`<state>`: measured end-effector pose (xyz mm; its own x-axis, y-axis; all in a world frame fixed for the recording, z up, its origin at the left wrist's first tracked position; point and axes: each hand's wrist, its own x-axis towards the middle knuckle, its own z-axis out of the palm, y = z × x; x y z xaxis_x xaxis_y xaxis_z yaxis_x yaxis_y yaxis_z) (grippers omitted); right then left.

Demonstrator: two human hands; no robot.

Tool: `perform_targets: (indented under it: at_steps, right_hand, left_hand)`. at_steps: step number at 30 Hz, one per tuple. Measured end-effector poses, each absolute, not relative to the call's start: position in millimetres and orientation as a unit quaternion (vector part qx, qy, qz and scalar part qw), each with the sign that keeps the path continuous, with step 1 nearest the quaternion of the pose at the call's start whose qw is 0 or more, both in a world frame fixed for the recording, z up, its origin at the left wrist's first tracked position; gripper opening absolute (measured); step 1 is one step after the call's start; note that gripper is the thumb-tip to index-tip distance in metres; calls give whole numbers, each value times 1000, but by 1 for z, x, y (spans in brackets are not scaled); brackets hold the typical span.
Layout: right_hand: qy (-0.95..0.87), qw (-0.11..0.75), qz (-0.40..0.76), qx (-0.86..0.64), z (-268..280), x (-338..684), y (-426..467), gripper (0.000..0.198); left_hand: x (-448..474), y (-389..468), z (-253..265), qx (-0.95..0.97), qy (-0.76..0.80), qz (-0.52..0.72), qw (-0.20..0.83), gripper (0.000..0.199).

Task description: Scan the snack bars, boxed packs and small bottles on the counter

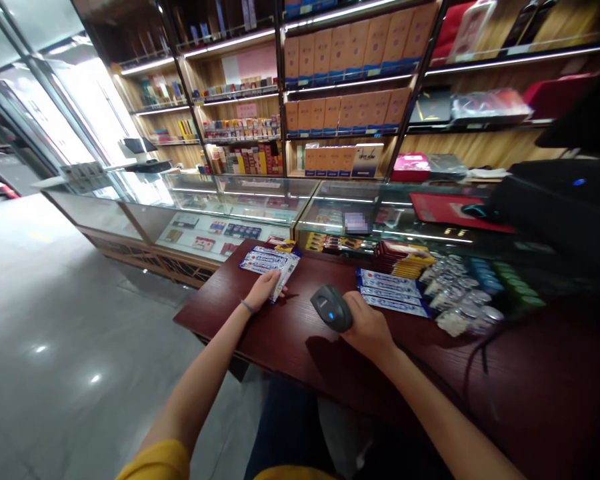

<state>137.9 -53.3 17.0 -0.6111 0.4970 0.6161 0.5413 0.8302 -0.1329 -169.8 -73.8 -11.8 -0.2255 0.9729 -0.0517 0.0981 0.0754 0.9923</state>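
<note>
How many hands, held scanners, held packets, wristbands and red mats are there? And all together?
Hands: 2 (left hand, right hand)
Held scanner: 1
Held packet: 1
Wristband: 1
Red mat: 1
Total: 6

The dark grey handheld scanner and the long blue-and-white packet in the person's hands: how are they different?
The dark grey handheld scanner is chunky and rounded; the long blue-and-white packet is flat. The scanner has a glowing blue light, while the packet shows none. The scanner is in the right hand, the packet in the left hand. Both are held over the reddish-brown table.
</note>
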Motion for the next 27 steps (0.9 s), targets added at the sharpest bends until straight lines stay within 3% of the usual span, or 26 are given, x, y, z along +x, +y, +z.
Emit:
perform_targets:
  at_steps: [5,12,22,25,27]
  right_hand:
    - [-917,294,6,-269,19,138,-53,31]
    - [-922,291,11,-257,18,138,-55,22]
    - [-902,301,12,-310,26,151,-45,30]
    - [-888,296,5,-353,36,163,-36,29]
    - [-877,297,-3,-377,42,174,-31,28]
  left_hand:
    - [-169,-77,-12,442,583,517,444,52]
    - [-162,-80,-3,453,609,499,418,46]
    - [-170,-65,-8,434,569,521,465,50]
    - [-159,-52,1,502,560,501,428,49]
    - [-143,-42,8,585,558,476,348,45]
